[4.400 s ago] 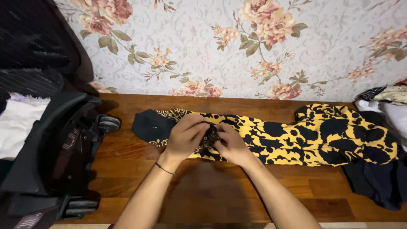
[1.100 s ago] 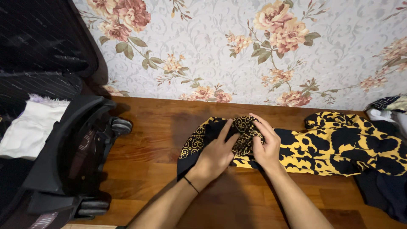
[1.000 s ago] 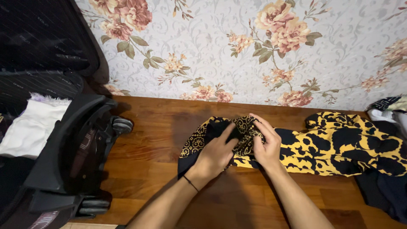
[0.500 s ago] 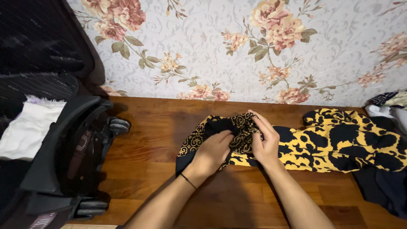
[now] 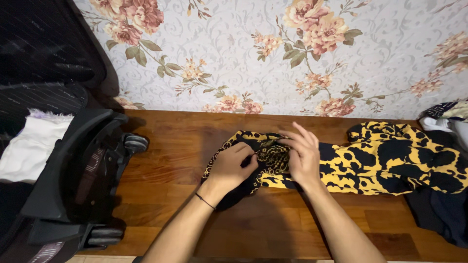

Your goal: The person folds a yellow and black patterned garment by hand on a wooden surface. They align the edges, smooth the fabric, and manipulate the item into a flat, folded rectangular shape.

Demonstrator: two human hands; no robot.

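A long yellow-and-black patterned garment [image 5: 390,160] lies stretched across the wooden floor [image 5: 170,141] below the flowered wall. Its left end is rolled into a thick bundle with a black-and-gold ornate border [image 5: 271,157]. My left hand [image 5: 233,166] grips the left side of that bundle, fingers curled into the cloth. My right hand [image 5: 303,157] presses on the bundle's right side, its fingers partly spread over the fabric. A thin black band sits on my left wrist.
An open black suitcase [image 5: 63,170] with wheels stands at the left, white cloth [image 5: 29,146] inside it. A heap of dark and light clothes [image 5: 446,209] lies at the right edge. The floral wallpaper [image 5: 273,53] runs along the back.
The garment's left end has been rolled further rightwards, from a flat spread into a tight bundle. In the last half second my left hand closed lower on the roll and my right fingers spread.
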